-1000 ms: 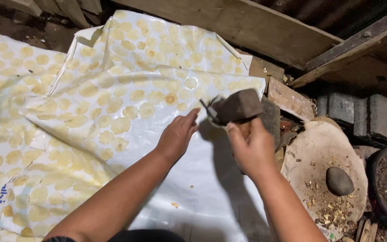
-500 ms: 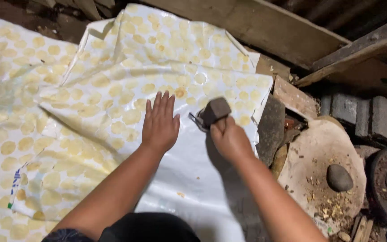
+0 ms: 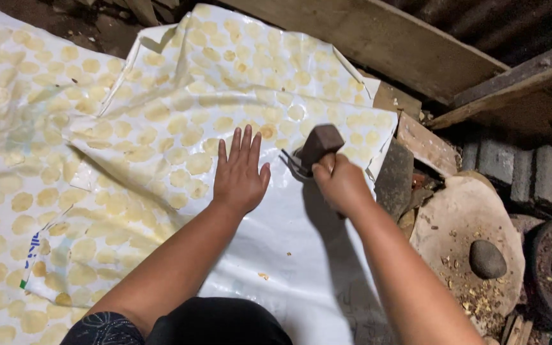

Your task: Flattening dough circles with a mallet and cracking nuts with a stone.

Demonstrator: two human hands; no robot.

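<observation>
Gripping a hammer (image 3: 317,148) by its handle, the right hand (image 3: 340,185) is wrapped in a closed grip just under the head, so most of the handle is hidden inside the fist; the block-shaped brown head and a dark forked claw stick out above and to the left of the knuckles. It looks dense and top-heavy, rigid all through, and a hold this close to the head should give control rather than swing. Whether the handle is wood I cannot quite tell, since the hand covers it. The left hand (image 3: 241,176) lies flat and open, fingers spread, pressing on a white plastic sheet (image 3: 289,255) just beside the hammer. That sheet is thin, limp and glossy, creased into ridges and folds, likely slick under the palm and easy to tear or shift, so a flat press suits it better than a pinch. Rows of pale yellow round discs (image 3: 186,137) cover most of it, thin and flat, probably brittle or soft; the near right part of the sheet is bare. The sheet is spread over the floor, its far right corner reaching rough wooden planks (image 3: 384,38). Beyond its right edge sits a round flat stone slab (image 3: 439,214) carrying a smooth dark pebble (image 3: 487,259) and scattered crumbs, with grey concrete blocks (image 3: 525,169) behind.
</observation>
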